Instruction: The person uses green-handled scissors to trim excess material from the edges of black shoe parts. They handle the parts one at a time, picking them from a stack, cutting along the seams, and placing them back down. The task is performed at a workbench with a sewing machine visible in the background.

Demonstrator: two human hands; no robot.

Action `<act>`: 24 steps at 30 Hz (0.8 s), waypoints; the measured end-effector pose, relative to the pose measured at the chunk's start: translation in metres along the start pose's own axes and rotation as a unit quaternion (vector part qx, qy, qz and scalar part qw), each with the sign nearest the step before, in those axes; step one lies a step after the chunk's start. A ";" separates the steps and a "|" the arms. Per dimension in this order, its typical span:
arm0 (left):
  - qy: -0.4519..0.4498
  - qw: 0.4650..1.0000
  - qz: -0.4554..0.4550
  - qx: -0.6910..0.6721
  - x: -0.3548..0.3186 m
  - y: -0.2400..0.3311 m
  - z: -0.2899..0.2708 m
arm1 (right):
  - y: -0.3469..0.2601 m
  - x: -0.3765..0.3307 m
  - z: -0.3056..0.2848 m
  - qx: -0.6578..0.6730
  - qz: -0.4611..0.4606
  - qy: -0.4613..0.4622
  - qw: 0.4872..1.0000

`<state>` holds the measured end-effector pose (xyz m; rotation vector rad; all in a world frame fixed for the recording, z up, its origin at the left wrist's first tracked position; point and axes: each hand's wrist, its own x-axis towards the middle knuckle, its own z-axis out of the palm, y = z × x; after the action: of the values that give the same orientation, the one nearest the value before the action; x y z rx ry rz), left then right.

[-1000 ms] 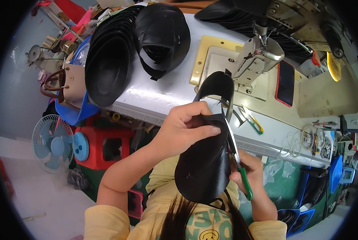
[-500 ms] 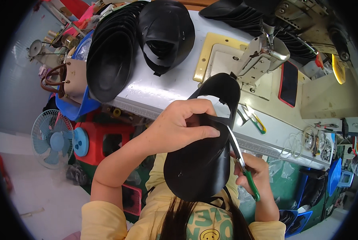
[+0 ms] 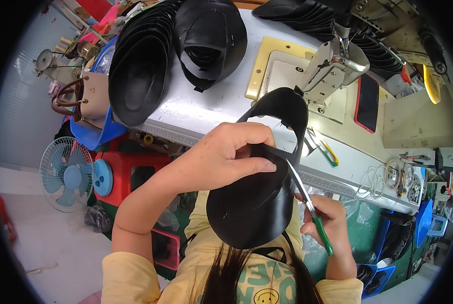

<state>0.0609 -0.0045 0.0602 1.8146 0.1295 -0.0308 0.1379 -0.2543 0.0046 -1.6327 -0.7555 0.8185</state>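
While the white table (image 3: 211, 104) fills the top: sewing machine (image 3: 338, 68) standing on it, right of centre, and nested black shapes (image 3: 138, 76) over at the left.

Black piece (image 3: 249, 210): right here above the lap, long axis running from the yellow shirt (image 3: 196, 278) up towards the machine, leaning right at the top; broad curved end nearest the body, hoop at the far end.

Scissors (image 3: 308, 203): green handle (image 3: 323, 235) low on the right, blade slanting up and left to the piece's right edge.

Left hand (image 3: 239, 154): on the piece's narrow middle, a firm pinch, thumb on top, other fingers curled and partly hidden.

Right hand (image 3: 334, 223): lower, just right of the piece, fingers bent round the scissors' handle in a clear grip.

Scissor tip (image 3: 288, 162): right by that edge, just past the left thumb, so the left hand is nearer! Touching, or blades parted? Too close to say.
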 end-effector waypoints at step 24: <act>0.129 0.988 -0.074 0.036 -0.014 -0.056 -0.026 | 0.006 0.002 -0.015 -0.016 0.078 -0.094 0.992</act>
<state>0.0403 0.0331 0.0136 1.8719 0.4518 0.0961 0.1515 -0.2612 0.0008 -1.6748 -0.7821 1.0872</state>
